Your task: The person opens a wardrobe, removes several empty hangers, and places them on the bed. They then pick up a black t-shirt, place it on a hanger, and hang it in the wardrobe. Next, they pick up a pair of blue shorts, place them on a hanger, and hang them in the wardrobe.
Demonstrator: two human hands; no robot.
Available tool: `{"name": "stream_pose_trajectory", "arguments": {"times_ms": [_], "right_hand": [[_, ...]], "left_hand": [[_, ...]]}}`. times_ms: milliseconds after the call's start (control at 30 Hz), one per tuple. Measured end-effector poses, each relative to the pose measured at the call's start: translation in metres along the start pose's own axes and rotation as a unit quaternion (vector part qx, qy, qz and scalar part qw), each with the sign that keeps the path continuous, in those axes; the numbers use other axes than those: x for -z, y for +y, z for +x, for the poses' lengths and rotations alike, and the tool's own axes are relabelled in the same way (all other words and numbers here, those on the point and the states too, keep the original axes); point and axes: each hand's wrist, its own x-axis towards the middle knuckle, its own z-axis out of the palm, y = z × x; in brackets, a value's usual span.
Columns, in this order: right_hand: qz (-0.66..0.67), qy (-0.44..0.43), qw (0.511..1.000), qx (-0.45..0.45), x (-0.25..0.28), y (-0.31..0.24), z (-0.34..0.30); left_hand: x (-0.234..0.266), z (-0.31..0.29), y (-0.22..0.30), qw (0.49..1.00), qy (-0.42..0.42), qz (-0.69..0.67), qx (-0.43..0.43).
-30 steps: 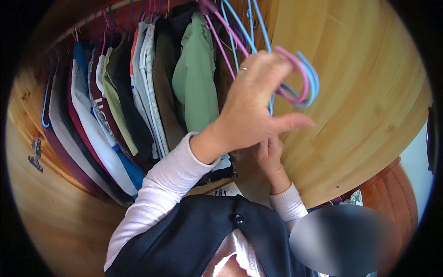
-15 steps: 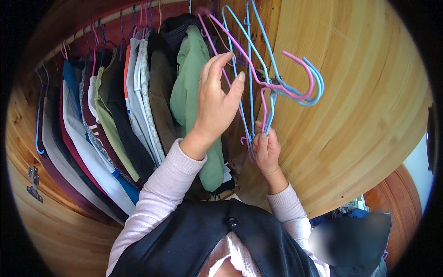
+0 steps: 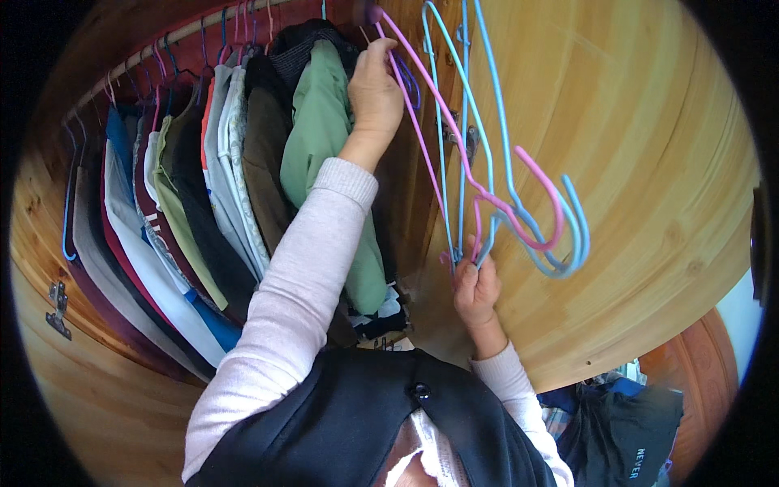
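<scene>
My right hand (image 3: 477, 290) is closed around the lower bars of a small bunch of hangers, held upright with their hooks pointing right. A pink hanger (image 3: 454, 120) is at the front of the bunch, and light blue hangers (image 3: 488, 134) lie behind it. My left hand (image 3: 376, 101) is raised beside the pink hanger, in front of a green jacket (image 3: 315, 122). Its fingers are curled near the top of the pink bar. What they hold, if anything, is hidden.
Many garments hang from a rail (image 3: 191, 31) inside the wooden wardrobe at left. A wide wooden door (image 3: 625, 138) stands on the right. Dark clothes (image 3: 621, 426) are heaped at lower right. A metal hinge (image 3: 58, 311) shows at far left.
My left hand has moved up and its fingers, spread before, are now curled. My right hand has shifted slightly down and right, the hangers' hooks swinging lower.
</scene>
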Motion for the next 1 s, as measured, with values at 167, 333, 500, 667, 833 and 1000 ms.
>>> {"name": "stream_pose_trajectory", "arguments": {"times_ms": [167,333,500,667,833,1000], "right_hand": [[0.007,0.013,1.0,-0.016,0.008,-0.003,-0.004],[0.06,0.009,0.996,-0.064,0.014,-0.017,0.008],[0.015,-0.013,0.996,-0.083,0.018,-0.015,0.006],[0.003,0.009,0.999,-0.047,0.011,-0.009,0.013],[-0.042,0.012,0.999,-0.012,0.001,-0.036,0.05],[-0.021,-0.032,0.998,-0.048,-0.025,-0.023,0.091]], "left_hand": [[-0.007,0.004,-0.019,0.989,0.031,-0.137,0.051],[-0.006,0.001,-0.051,0.958,-0.153,0.141,-0.2],[-0.011,0.006,-0.055,0.918,-0.228,0.168,-0.278],[0.001,0.026,-0.057,0.873,-0.333,0.205,-0.29],[0.027,0.029,-0.055,0.858,-0.335,0.247,-0.301],[0.046,0.027,-0.057,0.843,-0.365,0.255,-0.304]]}}
